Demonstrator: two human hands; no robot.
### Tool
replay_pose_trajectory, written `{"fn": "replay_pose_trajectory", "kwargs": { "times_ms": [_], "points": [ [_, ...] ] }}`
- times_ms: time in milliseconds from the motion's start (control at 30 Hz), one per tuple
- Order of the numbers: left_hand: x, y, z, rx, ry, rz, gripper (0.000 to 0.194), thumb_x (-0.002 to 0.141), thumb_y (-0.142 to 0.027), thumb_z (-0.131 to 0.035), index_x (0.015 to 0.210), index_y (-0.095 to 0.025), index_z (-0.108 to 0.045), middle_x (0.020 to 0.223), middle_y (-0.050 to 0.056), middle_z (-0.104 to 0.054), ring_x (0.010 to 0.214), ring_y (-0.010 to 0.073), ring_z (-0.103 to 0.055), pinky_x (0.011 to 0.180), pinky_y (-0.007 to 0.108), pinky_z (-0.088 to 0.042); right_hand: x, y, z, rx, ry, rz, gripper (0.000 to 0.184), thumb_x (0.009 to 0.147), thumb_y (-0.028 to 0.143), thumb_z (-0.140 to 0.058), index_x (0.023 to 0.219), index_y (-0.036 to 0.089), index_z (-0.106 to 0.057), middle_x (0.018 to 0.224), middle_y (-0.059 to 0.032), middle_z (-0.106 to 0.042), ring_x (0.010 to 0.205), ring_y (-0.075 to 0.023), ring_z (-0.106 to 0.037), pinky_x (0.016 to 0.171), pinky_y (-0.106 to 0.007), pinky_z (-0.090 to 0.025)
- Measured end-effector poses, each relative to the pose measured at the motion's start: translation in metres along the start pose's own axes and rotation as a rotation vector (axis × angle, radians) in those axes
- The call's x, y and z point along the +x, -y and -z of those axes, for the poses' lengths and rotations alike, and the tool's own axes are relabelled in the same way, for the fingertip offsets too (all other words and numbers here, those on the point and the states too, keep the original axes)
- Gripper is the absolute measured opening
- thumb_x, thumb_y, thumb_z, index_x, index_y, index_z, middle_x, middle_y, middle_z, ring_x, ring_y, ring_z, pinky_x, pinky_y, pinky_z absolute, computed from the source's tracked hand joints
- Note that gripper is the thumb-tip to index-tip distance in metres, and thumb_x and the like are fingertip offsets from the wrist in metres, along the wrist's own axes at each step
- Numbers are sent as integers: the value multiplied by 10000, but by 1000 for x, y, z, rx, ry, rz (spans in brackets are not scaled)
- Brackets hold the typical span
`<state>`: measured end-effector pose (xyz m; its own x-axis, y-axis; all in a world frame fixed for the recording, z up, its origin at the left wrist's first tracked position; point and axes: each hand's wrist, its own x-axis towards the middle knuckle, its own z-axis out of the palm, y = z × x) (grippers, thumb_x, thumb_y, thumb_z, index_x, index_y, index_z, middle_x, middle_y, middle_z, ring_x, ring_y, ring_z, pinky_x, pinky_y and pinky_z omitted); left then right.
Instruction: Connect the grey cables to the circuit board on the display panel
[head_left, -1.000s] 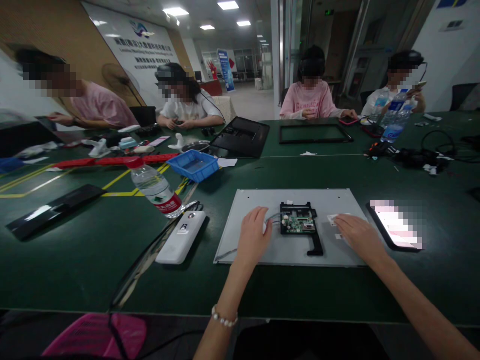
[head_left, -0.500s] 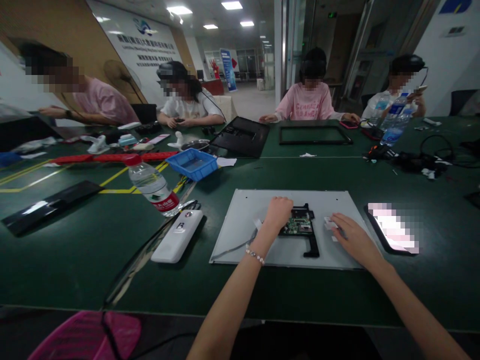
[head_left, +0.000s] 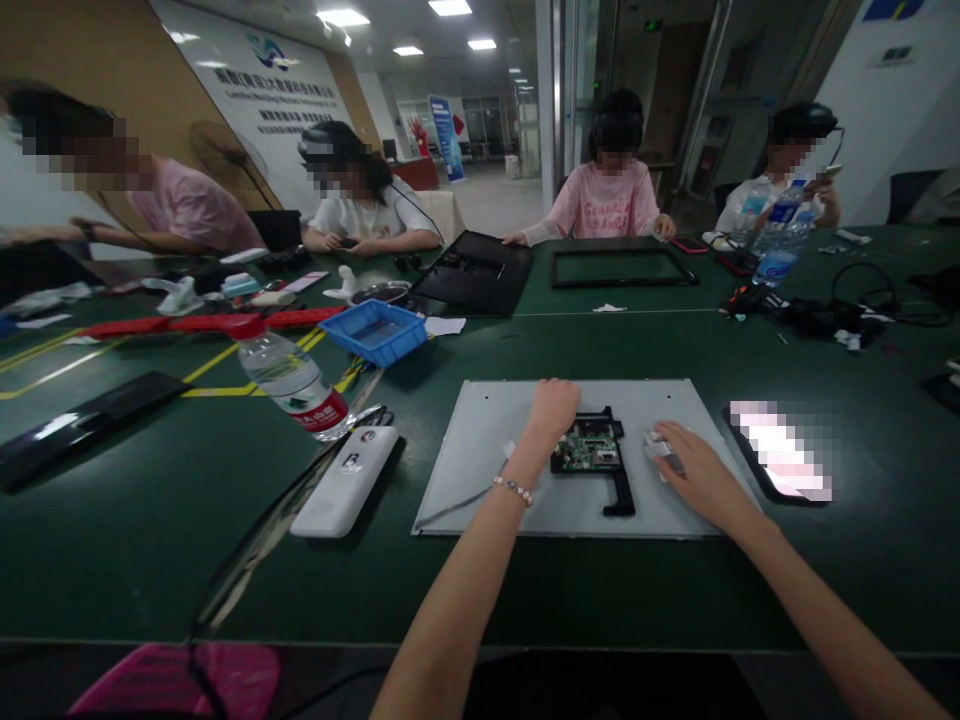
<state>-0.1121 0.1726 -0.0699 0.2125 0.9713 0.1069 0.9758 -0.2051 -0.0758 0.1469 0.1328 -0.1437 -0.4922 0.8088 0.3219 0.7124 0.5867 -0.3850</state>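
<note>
- In the head view, my left hand [head_left: 556,410] is right of centre, its fingers curled downward over the upper-left corner of a black plastic bracket [head_left: 621,495]; the back of the hand hides the fingertips, so I cannot tell whether they pinch anything.
- My right hand [head_left: 697,475] lies farther right, palm down — its fingers bent loosely over a small whitish, partly clear piece [head_left: 661,450]; whether I grip it or only touch it, I cannot tell.
- The bracket carries a green circuit board [head_left: 592,450], just right of centre and below mid-frame, with one black arm reaching down toward me.
- Both sit on a flat, pale grey rectangular panel [head_left: 480,440], which rests on the dark green table [head_left: 525,590]; a thin grey cable [head_left: 457,510] runs over the panel's lower left.
- Near the panel's right edge lies a phone with a lit screen [head_left: 780,450].
- Left of the panel lie a white, round-cornered oblong device [head_left: 345,485] and, above it, a clear bottle with a red cap [head_left: 292,385].
- Four people sit across the top of the frame — all beyond my work.
</note>
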Motion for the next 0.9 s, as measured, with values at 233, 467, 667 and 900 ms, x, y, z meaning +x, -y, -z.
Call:
{"fn": "replay_pose_trajectory", "kwargs": {
  "times_ms": [233,467,667,900],
  "points": [
    [-28,18,10,-85,-4,138,282,919,-301,-401,1030,-155,-614,1068,117,-631,1048,228,-561,911,351,-390,1,-5,-3,-3,5,7,512,875,374,-432,1346,179,-382,1362,-134,-455,1270,-285,-402,1048,-505,-338],
    [-80,67,-4,-168,114,380,497,901,-456,-381,1287,-144,-411,1304,175,-496,1213,321,-446,926,465,-389,1,-8,-5,7,9,11,525,876,400,-430,1360,204,-372,1377,-121,-446,1275,-291,-398,1047,-527,-328],
    [-100,83,-20,-277,135,397,551,947,-476,-217,1392,-155,-270,1483,142,-259,1373,262,-211,1058,464,-241,-1,-9,-4,4,24,0,549,880,430,-431,1373,205,-347,1387,-119,-433,1273,-287,-399,1050,-510,-330],
    [-110,77,-26,-240,46,371,531,959,-456,-216,1388,-151,-290,1467,141,-298,1355,235,-262,1055,425,-259,-3,-10,-3,5,38,1,560,885,447,-427,1382,209,-327,1393,-123,-423,1273,-293,-397,1038,-526,-338]
  ]
}}
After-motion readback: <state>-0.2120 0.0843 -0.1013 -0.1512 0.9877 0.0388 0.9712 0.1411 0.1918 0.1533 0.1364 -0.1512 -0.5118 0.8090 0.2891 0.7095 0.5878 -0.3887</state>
